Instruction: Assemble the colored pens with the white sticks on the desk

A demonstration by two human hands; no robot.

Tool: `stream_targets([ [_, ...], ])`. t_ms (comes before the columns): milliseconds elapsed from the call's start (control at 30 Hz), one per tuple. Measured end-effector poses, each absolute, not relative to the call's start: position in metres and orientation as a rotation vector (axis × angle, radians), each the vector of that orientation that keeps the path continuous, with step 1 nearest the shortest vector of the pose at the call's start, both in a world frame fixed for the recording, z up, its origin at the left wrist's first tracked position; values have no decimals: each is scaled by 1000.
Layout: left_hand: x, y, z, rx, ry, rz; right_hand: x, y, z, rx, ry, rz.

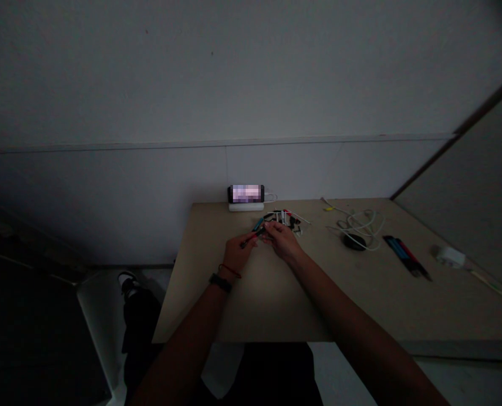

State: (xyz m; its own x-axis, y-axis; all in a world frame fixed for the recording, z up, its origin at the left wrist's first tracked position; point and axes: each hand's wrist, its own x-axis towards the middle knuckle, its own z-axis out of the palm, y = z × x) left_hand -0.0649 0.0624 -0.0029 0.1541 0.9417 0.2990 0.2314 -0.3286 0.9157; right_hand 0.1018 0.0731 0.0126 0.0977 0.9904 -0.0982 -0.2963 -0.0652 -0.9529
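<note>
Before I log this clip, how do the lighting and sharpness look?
Head view: dim overall, darkest at lower left; phone screen bright but pixelated; small pieces beside the hands look soft, fine details hard to make out.

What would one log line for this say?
left hand: holds slim dark-and-red piece | right hand: at its far end | beyond: loose small parts

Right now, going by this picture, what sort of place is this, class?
Probably an indoor desk workspace: a beige flat-topped table stands against a pale grey wall, with a lit, black-framed rectangular screen near its back edge.
</note>
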Motion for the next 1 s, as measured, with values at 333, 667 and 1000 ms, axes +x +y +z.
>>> stream_targets([
  [333, -66, 60, 2, 1699, 1137, 1205, 101, 74, 11, -1104, -896, 1300],
  [667, -66, 61, 2, 1718, 1150, 1201, 100, 72, 15, -1093, -868, 1310],
  [1000, -66, 62, -4, 1771, 1161, 1259, 101, 74, 11, -1125, -891, 1241],
])
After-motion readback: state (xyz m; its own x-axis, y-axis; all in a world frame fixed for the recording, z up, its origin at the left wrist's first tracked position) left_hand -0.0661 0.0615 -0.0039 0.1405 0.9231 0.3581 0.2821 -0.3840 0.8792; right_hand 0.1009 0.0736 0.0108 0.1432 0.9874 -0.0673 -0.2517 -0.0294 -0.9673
